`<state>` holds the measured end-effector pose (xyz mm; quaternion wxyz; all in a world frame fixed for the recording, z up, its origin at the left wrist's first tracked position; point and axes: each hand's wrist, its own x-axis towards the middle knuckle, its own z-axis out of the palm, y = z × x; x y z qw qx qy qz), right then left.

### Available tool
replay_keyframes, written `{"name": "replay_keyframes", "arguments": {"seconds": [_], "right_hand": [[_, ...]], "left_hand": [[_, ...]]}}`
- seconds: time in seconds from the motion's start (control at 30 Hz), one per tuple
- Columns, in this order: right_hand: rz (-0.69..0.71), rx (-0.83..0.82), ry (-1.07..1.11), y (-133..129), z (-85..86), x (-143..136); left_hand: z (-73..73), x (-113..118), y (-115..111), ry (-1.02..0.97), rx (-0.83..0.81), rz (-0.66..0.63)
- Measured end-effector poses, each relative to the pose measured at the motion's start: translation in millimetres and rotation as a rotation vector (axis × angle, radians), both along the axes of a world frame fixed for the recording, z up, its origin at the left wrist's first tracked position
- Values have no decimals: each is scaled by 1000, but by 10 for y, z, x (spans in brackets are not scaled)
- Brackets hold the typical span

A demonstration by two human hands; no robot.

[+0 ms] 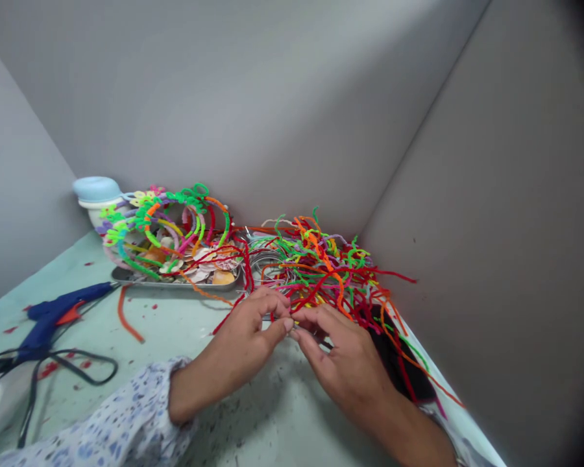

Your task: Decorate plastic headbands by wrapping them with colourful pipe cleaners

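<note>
Left sleeve (126,415): light, whitish cloth, faintly bluish in places, printed all over with small blotches. Blotches vary: some rounded, some longer and leaf-like, in mid blue, darker blue and a paler grey-blue. Fabric looks loose and soft, with creases and folds along the forearm. Cuff (180,370) is puckered, ends near the wrist; same print runs right up to it. Left hand (248,337) is bare. Right hand (345,360) also bare. Right sleeve (467,447) shows only as a pale, blurred strip; pattern too indistinct to read.
</note>
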<state>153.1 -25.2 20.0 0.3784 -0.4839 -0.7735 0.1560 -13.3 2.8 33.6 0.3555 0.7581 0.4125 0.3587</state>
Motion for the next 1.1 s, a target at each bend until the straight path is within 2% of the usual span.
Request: {"name": "replay_keyframes", "arguments": {"seconds": [0.17, 0.57, 0.93, 1.1], "right_hand": [[-30, 23, -9, -20, 13, 16], [-41, 24, -32, -9, 14, 16], [-16, -97, -74, -20, 67, 34], [2, -195, -22, -2, 98, 37]], "left_hand": [[43, -15, -28, 38, 1, -36], [33, 13, -84, 160, 118, 11], [54, 31, -134, 320, 255, 3], [70, 38, -146, 364, 327, 13]]}}
